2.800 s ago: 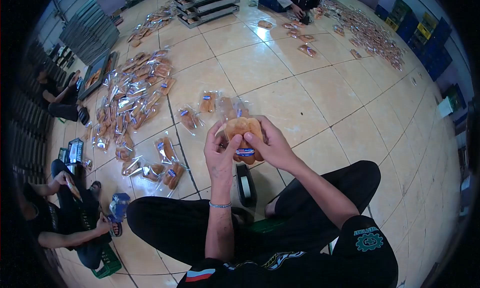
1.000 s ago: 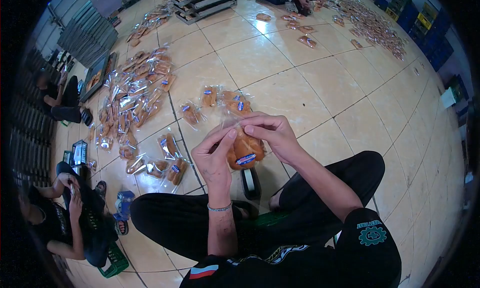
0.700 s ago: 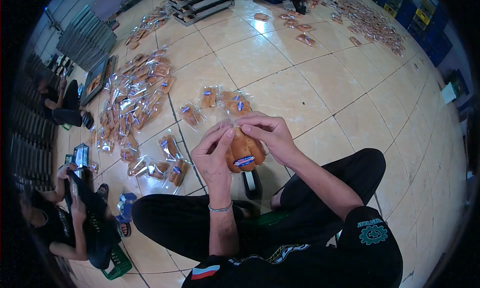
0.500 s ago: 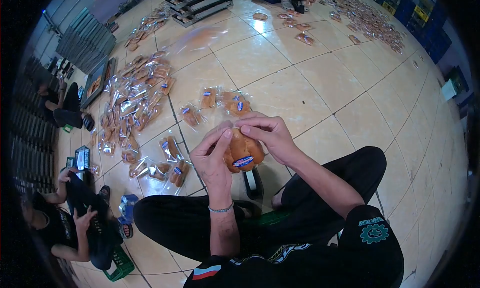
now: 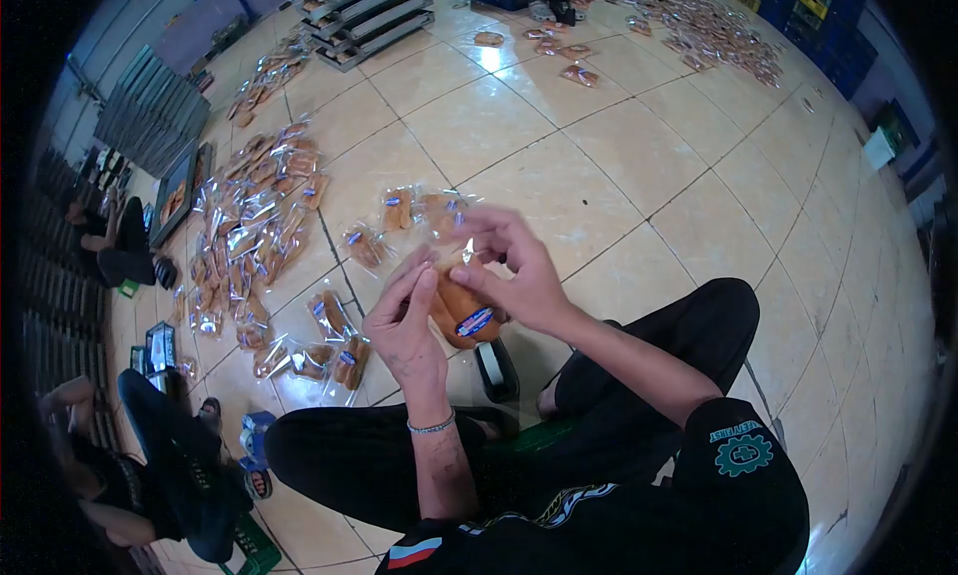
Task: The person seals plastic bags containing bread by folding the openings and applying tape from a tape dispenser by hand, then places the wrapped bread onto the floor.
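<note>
In front of my crossed legs, a golden-brown bread roll (image 5: 456, 303) in a clear plastic bag hangs between my hands, tilted, its oval blue label facing up. My left hand (image 5: 404, 320) pinches the bag's top left corner between thumb and fingertips. My right hand (image 5: 514, 276) grips the upper right of the bag with thumb and bent fingers, slightly smeared by motion; a bright glint shows on the film there. Below the roll, a black holder with a white insert (image 5: 496, 368) stands on the floor. Bagged rolls (image 5: 397, 208) lie just beyond my hands.
A big heap of bagged rolls (image 5: 254, 226) covers the tiles to the left, with a smaller group (image 5: 329, 350) nearer me. Stacked metal trays (image 5: 364, 21) stand at the back. Co-workers sit at left (image 5: 150, 445) and far back. More bagged bread (image 5: 699, 31) spreads at far right.
The bagged roll has tilted and moved slightly left and down in view. My right fingers have lifted and spread from the pinch at the bag's top. The whole view has shifted a little.
</note>
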The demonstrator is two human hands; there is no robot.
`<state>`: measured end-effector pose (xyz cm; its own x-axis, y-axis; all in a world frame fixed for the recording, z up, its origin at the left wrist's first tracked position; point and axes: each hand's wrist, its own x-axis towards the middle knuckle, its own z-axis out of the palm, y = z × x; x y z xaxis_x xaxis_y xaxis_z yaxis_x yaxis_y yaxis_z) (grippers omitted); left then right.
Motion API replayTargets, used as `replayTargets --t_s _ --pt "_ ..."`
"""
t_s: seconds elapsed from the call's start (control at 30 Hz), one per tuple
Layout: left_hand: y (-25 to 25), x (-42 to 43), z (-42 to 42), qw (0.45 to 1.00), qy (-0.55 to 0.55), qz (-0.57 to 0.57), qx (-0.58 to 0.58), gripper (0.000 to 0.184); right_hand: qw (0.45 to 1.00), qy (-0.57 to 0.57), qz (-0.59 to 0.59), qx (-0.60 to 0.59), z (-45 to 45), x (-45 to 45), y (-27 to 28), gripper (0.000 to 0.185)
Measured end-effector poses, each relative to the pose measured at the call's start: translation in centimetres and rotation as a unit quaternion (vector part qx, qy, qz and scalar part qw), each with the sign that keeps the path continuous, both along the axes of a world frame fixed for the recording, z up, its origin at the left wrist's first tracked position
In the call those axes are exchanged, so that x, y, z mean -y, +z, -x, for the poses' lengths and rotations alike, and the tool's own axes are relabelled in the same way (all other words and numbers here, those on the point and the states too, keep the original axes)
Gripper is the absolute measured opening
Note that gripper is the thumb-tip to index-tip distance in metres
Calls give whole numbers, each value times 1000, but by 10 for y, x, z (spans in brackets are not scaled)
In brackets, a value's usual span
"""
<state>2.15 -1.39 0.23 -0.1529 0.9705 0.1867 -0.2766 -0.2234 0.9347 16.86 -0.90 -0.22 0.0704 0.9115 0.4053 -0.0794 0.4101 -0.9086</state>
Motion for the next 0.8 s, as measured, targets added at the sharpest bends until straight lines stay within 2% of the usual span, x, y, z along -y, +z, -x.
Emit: replayTargets --t_s 0.03,0.1,0.13,0.27,0.33,0.47,0.53,0.63,0.8 --pt "-1 -1 1 1000 -1 -14 17 20 1000 -5 -1 -1 0 3 1 55" --pt "-3 -2 2 999 -7 -27 34 20 993 8 4 114 -1 8 4 44" --pt "-3 -2 4 999 -8 -34 21 20 997 19 14 71 -1 4 0 37" --pt "4 -1 5 999 -12 -37 -5 20 997 81 5 12 -4 -6 -11 33" --pt "4 -1 4 999 -10 -35 -15 20 966 174 166 -99 -6 -5 -6 28" --pt "0 0 6 999 -11 -24 -31 17 971 158 149 -97 -4 -5 -7 22" --pt "0 1 5 999 -7 -36 -36 17 973 142 117 -142 -7 -6 -7 15" --pt "2 4 -1 998 9 -51 -36 16 959 155 136 -192 -10 -7 -4 11" --pt "2 5 -2 998 4 -36 -42 16 970 139 106 -171 -11 -6 10 12"
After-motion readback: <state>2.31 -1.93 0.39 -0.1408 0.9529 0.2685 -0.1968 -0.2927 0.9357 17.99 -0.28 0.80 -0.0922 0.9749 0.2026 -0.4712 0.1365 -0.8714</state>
